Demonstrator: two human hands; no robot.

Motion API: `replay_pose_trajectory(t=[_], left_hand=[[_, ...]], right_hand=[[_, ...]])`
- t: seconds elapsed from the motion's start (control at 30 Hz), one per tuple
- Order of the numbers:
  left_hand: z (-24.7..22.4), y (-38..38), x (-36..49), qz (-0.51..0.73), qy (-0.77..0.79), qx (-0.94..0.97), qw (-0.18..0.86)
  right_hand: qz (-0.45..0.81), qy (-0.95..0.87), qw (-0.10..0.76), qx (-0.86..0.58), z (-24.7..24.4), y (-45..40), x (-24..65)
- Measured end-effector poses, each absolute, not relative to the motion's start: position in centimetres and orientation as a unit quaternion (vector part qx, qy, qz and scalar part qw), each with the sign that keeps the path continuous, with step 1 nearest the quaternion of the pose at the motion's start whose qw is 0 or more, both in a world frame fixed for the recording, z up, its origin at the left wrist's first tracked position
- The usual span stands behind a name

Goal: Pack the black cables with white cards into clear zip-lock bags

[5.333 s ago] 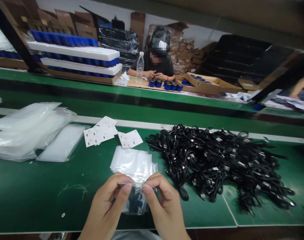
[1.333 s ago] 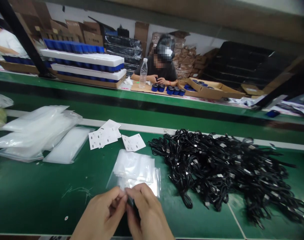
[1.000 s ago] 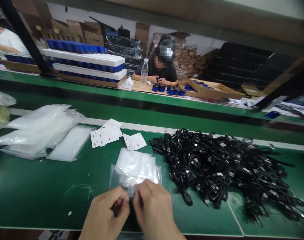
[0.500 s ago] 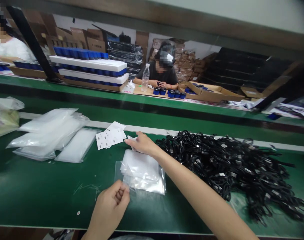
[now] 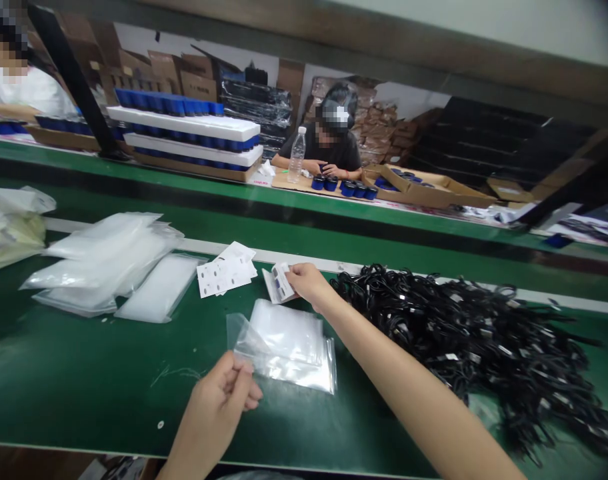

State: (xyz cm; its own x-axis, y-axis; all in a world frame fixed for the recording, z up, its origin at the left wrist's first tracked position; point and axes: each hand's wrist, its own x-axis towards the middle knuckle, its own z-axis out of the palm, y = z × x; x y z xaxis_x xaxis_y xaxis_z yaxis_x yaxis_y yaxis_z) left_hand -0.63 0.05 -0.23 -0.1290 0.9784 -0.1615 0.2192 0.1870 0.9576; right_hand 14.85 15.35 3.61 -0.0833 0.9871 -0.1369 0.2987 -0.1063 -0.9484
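Note:
My left hand [image 5: 219, 400] is closed in a pinch on the near corner of a clear plastic bag [image 5: 240, 332], which lifts at an angle over the left side of a stack of clear bags [image 5: 291, 337]. Just beyond that stack, my right hand [image 5: 310, 283] grips the right edge of a small folded paper leaflet [image 5: 280, 285] with dark print. White printed sheets [image 5: 227, 272] lie fanned out to the left of the leaflet. To the right, a heap of black cables [image 5: 434, 327] spreads beside my right forearm.
Several filled translucent bags [image 5: 109, 260] are piled at left, near a yellowish bag [image 5: 14, 230]. Across the green bench [image 5: 94, 380], a co-worker [image 5: 329, 143] sits behind a water bottle [image 5: 297, 157], blue-and-black round parts [image 5: 351, 189] and an open carton [image 5: 429, 190]. Another person is at far left.
My right hand has drawn back a little to the right with the leaflet, whose printed face now shows. My left hand has raised the bag's corner slightly. The view has shifted slightly.

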Motion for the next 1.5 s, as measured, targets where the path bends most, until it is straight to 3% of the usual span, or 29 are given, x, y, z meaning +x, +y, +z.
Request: replay_pose_trajectory(t=[0.17, 0.27, 0.37, 0.5, 0.57, 0.63, 0.83, 1.0, 1.17, 1.3, 1.4, 1.5], left_hand=[[0.6, 2.2, -2.2, 0.501, 0.61, 0.364, 0.495], [1.0, 2.7, -1.9, 0.519, 0.619, 0.384, 0.446], [1.0, 2.5, -1.1, 0.528, 0.644, 0.413, 0.369], [1.1, 2.4, -0.8, 0.562, 0.664, 0.405, 0.281], [1.3, 2.5, -0.9, 0.575, 0.669, 0.397, 0.253], [1.7, 2.6, -0.8, 0.584, 0.671, 0.391, 0.236], [2.2, 2.5, -0.2, 0.588, 0.664, 0.397, 0.237], [2.1, 2.2, -0.3, 0.581, 0.675, 0.413, 0.19], [2.0, 2.3, -0.3, 0.578, 0.703, 0.395, 0.126], [1.8, 2.2, -0.1, 0.564, 0.709, 0.404, 0.127], [1.6, 2.0, -0.2, 0.549, 0.698, 0.435, 0.15], [1.5, 1.8, -0.7, 0.523, 0.683, 0.473, 0.19]], right_hand=[[0.439, -0.65, 0.344, -0.516, 5.7, 7.6, 15.2], [0.413, -0.726, 0.275, -0.476, 5.9, 3.6, 14.6], [0.402, -0.746, 0.258, -0.464, 5.4, 1.9, 13.7], [0.436, -0.684, 0.364, -0.457, 3.6, 0.2, 12.6], [0.402, -0.64, 0.451, -0.475, 2.2, -1.1, 12.0], [0.383, -0.608, 0.484, -0.5, 0.7, -2.3, 11.3], [0.524, -0.553, 0.427, -0.487, -0.7, -2.4, 10.6], [0.578, -0.503, 0.442, -0.467, -0.1, -2.0, 10.9], [0.631, -0.388, 0.526, -0.419, -0.5, -2.1, 9.8], [0.669, -0.374, 0.493, -0.412, -0.8, -1.9, 9.4], [0.619, -0.441, 0.457, -0.463, -0.5, -1.7, 10.2], [0.442, -0.588, 0.464, -0.493, -0.1, -1.5, 11.7]])
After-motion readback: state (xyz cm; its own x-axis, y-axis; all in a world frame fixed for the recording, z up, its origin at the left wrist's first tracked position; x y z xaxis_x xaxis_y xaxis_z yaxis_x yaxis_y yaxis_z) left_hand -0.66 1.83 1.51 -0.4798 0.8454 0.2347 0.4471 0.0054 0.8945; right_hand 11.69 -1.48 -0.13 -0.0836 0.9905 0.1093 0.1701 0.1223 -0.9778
